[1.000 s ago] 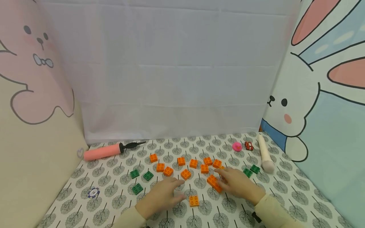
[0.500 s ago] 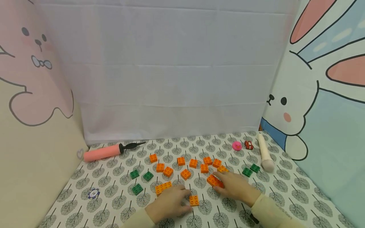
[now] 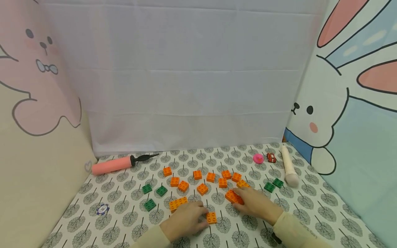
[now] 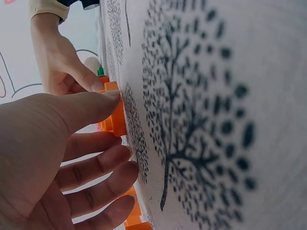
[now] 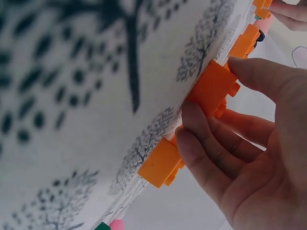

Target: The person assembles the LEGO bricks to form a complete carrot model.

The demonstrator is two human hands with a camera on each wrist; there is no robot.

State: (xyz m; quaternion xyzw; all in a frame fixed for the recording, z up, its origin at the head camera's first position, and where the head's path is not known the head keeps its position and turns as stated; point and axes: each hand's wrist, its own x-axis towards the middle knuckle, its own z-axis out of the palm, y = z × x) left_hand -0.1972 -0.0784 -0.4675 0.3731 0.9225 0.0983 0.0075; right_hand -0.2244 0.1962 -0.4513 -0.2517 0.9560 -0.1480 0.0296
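Observation:
My left hand (image 3: 186,222) is at a small square orange toy brick (image 3: 211,217) near the front of the table. In the left wrist view its thumb and index finger pinch that orange brick (image 4: 116,117), while the other fingers spread loosely below. A longer orange toy brick (image 3: 233,196) lies to the right; my right hand (image 3: 258,207) grips its near right end. The right wrist view shows thumb and fingertips on opposite sides of this long brick (image 5: 210,90). Another long, lighter orange brick (image 3: 178,203) sits just behind the left hand, partly covered by it.
Several small orange bricks (image 3: 202,189) spread across the middle. Green bricks lie at left (image 3: 150,205) and right (image 3: 269,187). Farther out are a pink pump (image 3: 113,165), a poker chip (image 3: 102,209), a pink duck (image 3: 258,158), a red toy car (image 3: 271,157) and a white brush (image 3: 289,168).
My left hand has moved right to the small orange brick, and the lighter long brick has come into view behind it. The right hand has taken hold of its long brick, which has turned slightly.

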